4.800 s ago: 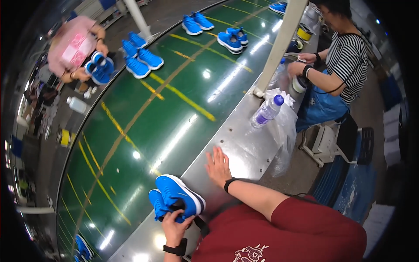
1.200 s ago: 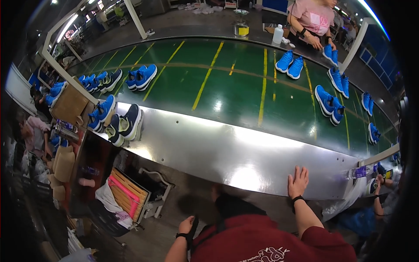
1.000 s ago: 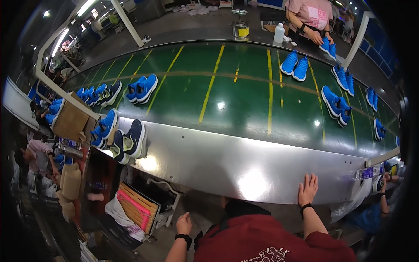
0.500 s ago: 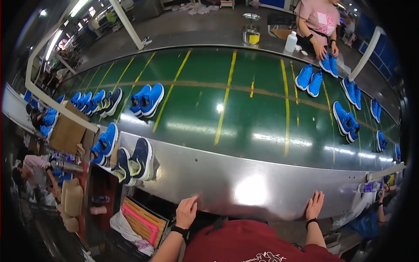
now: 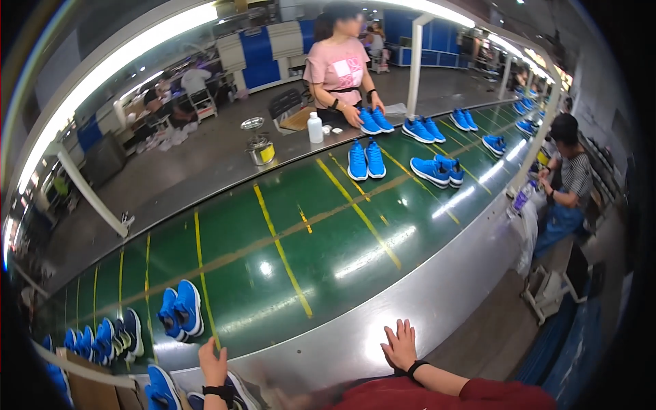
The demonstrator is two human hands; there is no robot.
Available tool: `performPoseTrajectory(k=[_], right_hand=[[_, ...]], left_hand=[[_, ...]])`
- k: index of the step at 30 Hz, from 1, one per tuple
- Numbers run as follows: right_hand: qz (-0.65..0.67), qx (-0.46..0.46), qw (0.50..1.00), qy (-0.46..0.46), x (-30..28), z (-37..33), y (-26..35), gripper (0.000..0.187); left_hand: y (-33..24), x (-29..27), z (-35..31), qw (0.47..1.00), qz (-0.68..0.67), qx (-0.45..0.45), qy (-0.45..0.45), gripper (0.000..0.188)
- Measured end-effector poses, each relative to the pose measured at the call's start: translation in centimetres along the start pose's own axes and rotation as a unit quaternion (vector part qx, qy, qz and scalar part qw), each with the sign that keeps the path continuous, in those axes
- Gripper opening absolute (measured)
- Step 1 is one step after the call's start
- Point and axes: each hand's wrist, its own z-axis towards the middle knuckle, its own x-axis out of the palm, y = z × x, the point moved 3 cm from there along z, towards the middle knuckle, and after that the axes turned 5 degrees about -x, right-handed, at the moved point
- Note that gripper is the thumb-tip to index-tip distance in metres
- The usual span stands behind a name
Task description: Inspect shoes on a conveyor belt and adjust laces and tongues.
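My right hand (image 5: 401,347) rests on the metal ledge (image 5: 437,294) beside the conveyor, fingers spread and nothing in it. Farther left, my left hand (image 5: 213,363) reaches over the ledge toward the green belt, thumb and fingers apart and empty. A pair of blue sneakers (image 5: 180,311) with white soles stands on the belt just beyond it. Close to my left wrist, navy shoes (image 5: 240,393) are partly hidden by my forearm and the lower edge. Blue shoes (image 5: 162,388) sit to the left of that wrist.
Several blue and dark shoes (image 5: 104,339) line the belt (image 5: 239,273) at left. More blue pairs (image 5: 366,160) stand at right. Across it, a person in pink (image 5: 345,75) handles blue sneakers (image 5: 376,121) near a white bottle (image 5: 314,128) and metal pot (image 5: 260,149). Another person (image 5: 567,171) sits right.
The view has swung up and to the right. My left hand has moved past the ledge's near edge toward the belt and the shoes. My right hand remains on the ledge, fingers now more spread.
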Motion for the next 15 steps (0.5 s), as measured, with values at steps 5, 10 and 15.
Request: performPoseTrajectory(k=[5, 10, 15], right_hand=[[-0.062, 0.023, 0.998, -0.013, 0.8, -1.0, 1.8, 0.057], [-0.059, 0.060, 0.996, -0.002, 1.1, -0.6, 2.7, 0.057], [-0.064, 0.150, 0.986, 0.042, 1.8, -0.5, 4.0, 0.063]], left_hand=[[10.5, -1.4, 8.4, 0.995, 0.097, 0.007, 0.002, 0.078], [14.5, -0.7, 11.8, 0.956, 0.285, -0.029, 0.065, 0.091], [16.2, 0.9, 14.4, 0.944, 0.258, -0.128, 0.163, 0.064]])
